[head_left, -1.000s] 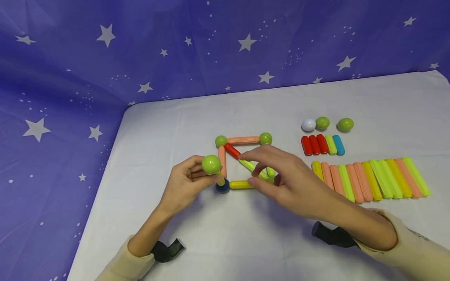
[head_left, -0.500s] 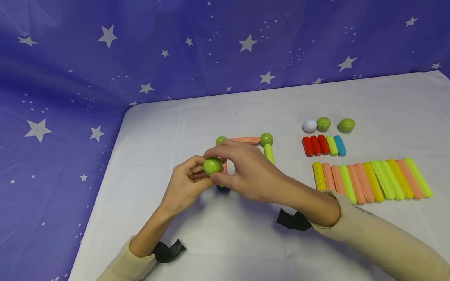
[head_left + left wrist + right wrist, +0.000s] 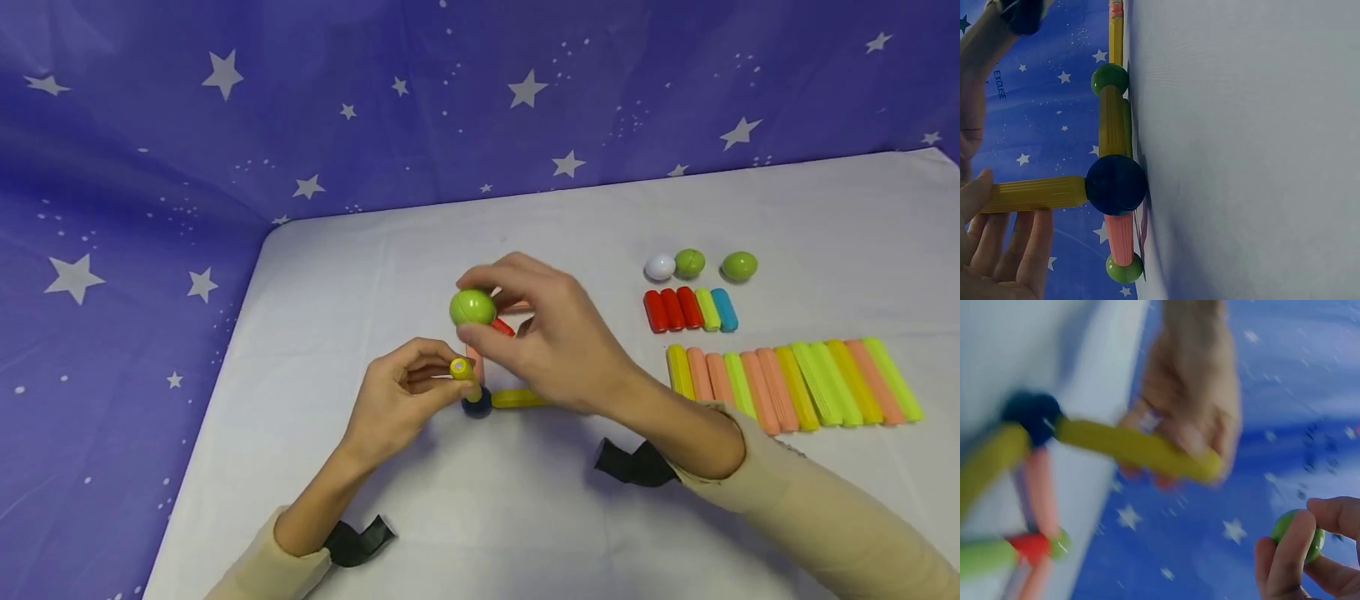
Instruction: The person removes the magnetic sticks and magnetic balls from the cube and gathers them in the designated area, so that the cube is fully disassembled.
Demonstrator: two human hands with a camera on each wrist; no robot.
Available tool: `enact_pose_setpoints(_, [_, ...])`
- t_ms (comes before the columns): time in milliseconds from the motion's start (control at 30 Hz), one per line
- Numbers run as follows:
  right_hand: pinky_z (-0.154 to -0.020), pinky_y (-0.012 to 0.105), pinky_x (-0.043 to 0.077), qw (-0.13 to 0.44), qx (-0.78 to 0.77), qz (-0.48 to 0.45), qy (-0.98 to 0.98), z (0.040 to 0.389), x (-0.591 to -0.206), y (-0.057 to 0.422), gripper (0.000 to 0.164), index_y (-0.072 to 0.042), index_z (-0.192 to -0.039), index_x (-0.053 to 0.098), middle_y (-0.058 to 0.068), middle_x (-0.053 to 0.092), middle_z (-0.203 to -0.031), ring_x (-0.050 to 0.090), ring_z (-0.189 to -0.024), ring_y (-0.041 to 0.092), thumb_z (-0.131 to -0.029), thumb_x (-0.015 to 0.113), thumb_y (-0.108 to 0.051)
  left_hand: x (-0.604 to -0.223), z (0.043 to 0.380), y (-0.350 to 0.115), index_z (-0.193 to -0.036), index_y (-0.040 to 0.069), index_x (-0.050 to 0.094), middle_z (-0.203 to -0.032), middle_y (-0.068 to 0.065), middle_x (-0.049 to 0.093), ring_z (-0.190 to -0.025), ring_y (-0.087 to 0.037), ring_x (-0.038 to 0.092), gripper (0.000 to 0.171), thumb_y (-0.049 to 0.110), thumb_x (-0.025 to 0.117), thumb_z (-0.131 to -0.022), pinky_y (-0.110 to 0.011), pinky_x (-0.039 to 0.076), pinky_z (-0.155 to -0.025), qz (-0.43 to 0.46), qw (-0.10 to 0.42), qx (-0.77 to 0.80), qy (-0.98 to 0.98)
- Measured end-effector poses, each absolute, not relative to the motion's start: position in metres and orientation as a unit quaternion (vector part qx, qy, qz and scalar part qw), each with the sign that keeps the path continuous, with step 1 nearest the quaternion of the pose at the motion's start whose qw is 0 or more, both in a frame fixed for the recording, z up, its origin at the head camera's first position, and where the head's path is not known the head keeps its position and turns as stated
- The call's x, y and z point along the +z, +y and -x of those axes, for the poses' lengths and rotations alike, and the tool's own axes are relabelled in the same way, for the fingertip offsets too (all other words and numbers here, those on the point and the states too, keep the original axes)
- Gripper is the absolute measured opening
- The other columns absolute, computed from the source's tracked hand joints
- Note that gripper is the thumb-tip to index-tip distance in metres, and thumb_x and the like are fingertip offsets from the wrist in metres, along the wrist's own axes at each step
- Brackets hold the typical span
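A: Status?
B: Glossy green ball pinched by right hand, held clear at 12 o'clock from tip of ribbed yellow stick, head view.
A: Stick?
B: Gripped by left hand, far end touching navy ball at 5 o'clock.
A: Text?
B: "EXCUSE" printed on starry blue cloth.

Yellow rod, ridged, upright on dark blue ball, top end exposed, pinched by left hand; green ball, glossy, seamed, apart from the rod, held by right hand above table.
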State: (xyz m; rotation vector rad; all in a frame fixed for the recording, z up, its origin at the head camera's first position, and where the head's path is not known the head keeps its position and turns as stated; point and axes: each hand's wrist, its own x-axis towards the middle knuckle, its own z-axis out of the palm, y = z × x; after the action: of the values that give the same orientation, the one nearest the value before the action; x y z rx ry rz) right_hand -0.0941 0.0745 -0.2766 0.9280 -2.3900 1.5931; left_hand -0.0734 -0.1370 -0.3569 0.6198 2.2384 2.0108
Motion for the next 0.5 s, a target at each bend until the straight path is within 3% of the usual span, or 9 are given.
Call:
enact_pose_setpoints(267, [-0.058, 0.024, 0.052, 0.091, 0.49, -0.25, -0.83, 0.105, -0.26, 0.119, 0.032, -0.006, -0.115, 0.07, -0.003, 0.066, -0.105, 0.058, -0.092, 0.011, -0.084, 0.078, -0.005, -0.358, 0.072, -0.137, -0.102, -0.001, 0.063, -0.096, -0.011, 0.072, -0.091, -0.027, 0.071, 0.024, -0.007, 0.075, -0.082, -0.038, 0.057, -0.084, -0.197, 0.05, 0.654, 0.729])
enact_pose_setpoints(500, [-0.062, 0.017, 0.052, 0.073, 0.465, -0.154, -0.869, 0.104, -0.27, 0.174, 0.033, -0.01, -0.118, 0.069, -0.002, 0.065, -0.105, 0.058, -0.088, 0.013, -0.086, 0.077, -0.008, -0.359, 0.073, -0.141, -0.103, 0.0, 0.062, -0.098, -0.011, 0.069, -0.093, -0.027, 0.069, 0.027, -0.008, 0.075, -0.082, -0.039, 0.057, -0.086, -0.198, 0.058, 0.653, 0.729])
